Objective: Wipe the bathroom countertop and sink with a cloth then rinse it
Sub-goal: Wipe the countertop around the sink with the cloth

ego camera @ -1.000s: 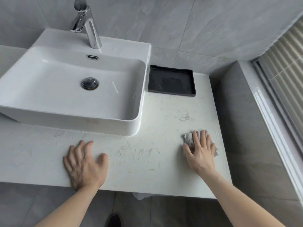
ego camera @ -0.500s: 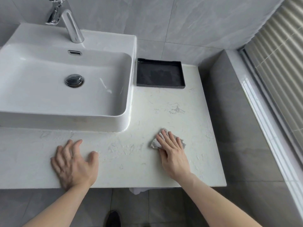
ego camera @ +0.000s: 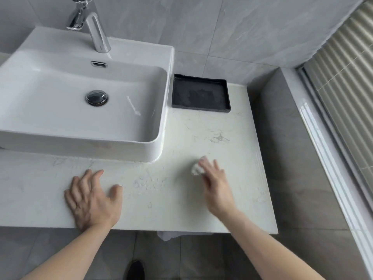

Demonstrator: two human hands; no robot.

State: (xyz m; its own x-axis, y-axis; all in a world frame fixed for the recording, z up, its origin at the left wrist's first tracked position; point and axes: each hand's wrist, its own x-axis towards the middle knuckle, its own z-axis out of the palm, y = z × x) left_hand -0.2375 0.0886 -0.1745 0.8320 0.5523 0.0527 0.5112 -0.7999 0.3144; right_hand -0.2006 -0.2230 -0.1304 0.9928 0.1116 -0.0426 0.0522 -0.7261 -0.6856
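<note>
White sink [ego camera: 60, 136], black tray [ego camera: 227, 93], faintly veined white countertop [ego camera: 181, 209].

Black shallow tray [ego camera: 200, 93], rectangular, flat at the back just beside the basin's right side, close to the wall. Dull grey marks on its inner bottom. Grey tiled wall [ego camera: 232, 27] behind, with thin pale joints. Ribbed beige blind [ego camera: 347, 69] at the far right, above a white frame rail [ego camera: 331, 174]. Grey floor tiles [ego camera: 201, 257] below the front edge. Dark shoe tip [ego camera: 135, 269] at the bottom, partly cut off. Small white scrap [ego camera: 165, 236] under the edge, kind unclear.
</note>
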